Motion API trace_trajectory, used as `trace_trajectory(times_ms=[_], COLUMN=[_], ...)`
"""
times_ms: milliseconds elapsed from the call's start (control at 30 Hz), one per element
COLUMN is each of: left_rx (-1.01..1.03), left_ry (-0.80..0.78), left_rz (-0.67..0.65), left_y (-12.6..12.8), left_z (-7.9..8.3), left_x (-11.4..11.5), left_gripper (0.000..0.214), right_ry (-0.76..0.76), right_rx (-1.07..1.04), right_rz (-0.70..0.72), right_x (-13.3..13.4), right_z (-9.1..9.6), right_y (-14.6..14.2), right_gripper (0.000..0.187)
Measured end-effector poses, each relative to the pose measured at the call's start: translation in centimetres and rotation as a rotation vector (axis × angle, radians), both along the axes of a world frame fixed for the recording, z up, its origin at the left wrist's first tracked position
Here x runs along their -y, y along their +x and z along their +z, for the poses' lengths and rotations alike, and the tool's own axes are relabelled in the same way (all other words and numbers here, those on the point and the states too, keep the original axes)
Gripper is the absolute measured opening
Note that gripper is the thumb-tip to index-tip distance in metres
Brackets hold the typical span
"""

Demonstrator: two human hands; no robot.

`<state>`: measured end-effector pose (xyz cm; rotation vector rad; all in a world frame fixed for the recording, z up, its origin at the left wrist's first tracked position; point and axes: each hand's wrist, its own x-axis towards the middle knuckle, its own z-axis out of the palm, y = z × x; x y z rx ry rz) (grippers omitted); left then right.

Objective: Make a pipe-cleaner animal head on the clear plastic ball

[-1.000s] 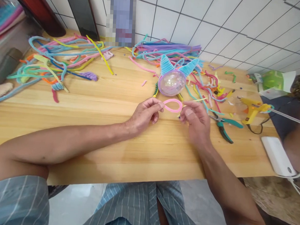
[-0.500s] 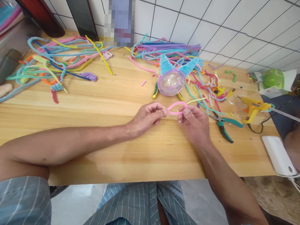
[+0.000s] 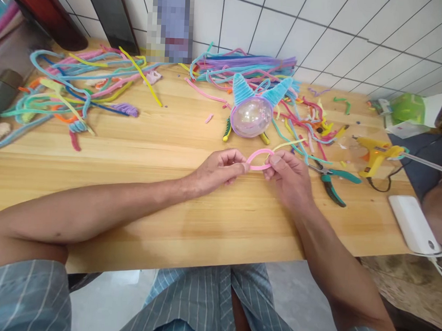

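A pink pipe cleaner (image 3: 261,151), bent into a loop, is held up between both hands over the wooden table. My left hand (image 3: 221,169) pinches its left end between thumb and fingers. The loop's right side is gripped by my right hand (image 3: 291,177), its fingers closed. A pale yellow pipe cleaner (image 3: 290,143) sticks out to the right from behind my right fingers; how it joins the pink loop is hidden. Just beyond the hands stands a clear ball (image 3: 251,117) with a purple rim and two light blue ears (image 3: 242,91).
Loose pipe cleaners (image 3: 111,82) lie at the left, and a thick bundle (image 3: 243,66) rests by the tiled wall. Teal-handled pliers (image 3: 332,182), a yellow glue gun (image 3: 375,155) and a white power bank (image 3: 412,225) are on the right. Beyond the right edge, part of another person shows.
The pink loop has become slightly rounder between my fingers. Both hands stay in nearly the same place, and the view has shifted a little.
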<state>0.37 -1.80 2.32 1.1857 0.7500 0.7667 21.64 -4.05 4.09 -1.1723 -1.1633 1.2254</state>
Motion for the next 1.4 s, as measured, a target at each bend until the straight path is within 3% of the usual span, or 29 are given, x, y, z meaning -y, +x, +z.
trace_trajectory(times_ms=[133,400,633,800,967,1400], left_rx=[-0.062,0.035,0.028,0.032,0.036,-0.002], left_ry=[0.026,-0.012,0.005,0.057,0.053,0.036], left_rz=[-0.047,0.122,0.112,0.115,0.111,0.109], left_y=[-0.1,0.1,0.1,0.0,0.0,-0.1], left_z=[0.7,0.4,0.5,0.6,0.5,0.6], left_x=[0.2,0.4,0.6,0.7,0.7,0.8], left_gripper=[0.029,0.032,0.033,0.031,0.032,0.037], right_ry=[0.014,-0.087,-0.231,-0.24,-0.255,-0.182], right_rx=[-0.02,-0.291,-0.498,-0.472,-0.504,-0.47], right_rz=[0.014,-0.056,0.082,0.139,0.123,0.11], right_x=[0.1,0.0,0.1,0.3,0.3,1.1], right_z=[0.2,0.3,1.3,1.5,1.3,1.9], right_y=[-0.3,-0.1,-0.1,0.0,-0.5,-1.0], right_gripper=[0.045,0.036,0.05,0.036,0.043,0.038])
